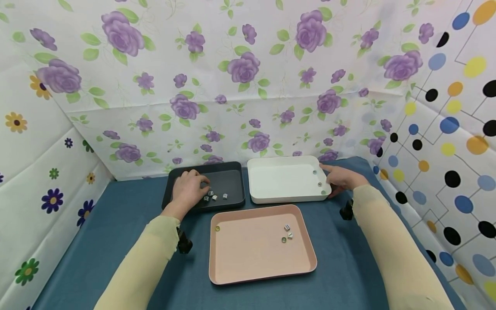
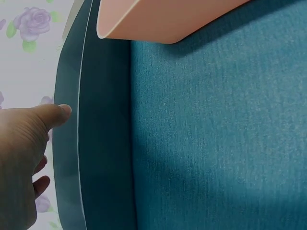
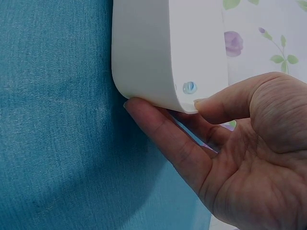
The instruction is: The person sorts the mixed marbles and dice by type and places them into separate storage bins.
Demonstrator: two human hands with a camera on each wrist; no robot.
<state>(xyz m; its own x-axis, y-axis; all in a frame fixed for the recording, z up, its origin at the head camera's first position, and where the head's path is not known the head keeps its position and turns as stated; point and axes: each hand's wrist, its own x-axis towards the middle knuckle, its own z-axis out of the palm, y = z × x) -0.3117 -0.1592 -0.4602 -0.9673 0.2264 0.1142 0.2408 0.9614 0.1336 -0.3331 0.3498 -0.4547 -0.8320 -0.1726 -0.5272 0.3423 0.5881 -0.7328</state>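
Note:
My left hand (image 1: 188, 188) is over the left part of the black tray (image 1: 232, 176), fingers loosely bent, beside several white dice (image 1: 214, 197). In the left wrist view its thumb stands apart from the other fingertips, with nothing visible between them. At the right end of the white tray (image 1: 283, 181), my right hand (image 1: 342, 178) grips the edge. The right wrist view shows the thumb on the rim and the fingers against the outer wall, near a clear glass marble (image 3: 190, 87). Three small marbles (image 1: 319, 184) lie along that tray's right end.
A pink tray (image 1: 252, 258) sits in front of the other two on the blue cloth (image 1: 341, 267). It holds two white dice (image 1: 290, 235), a marble (image 1: 283, 240) near them and a yellowish marble (image 1: 217, 228) at its left. Flowered sheets (image 1: 217, 86) stand behind.

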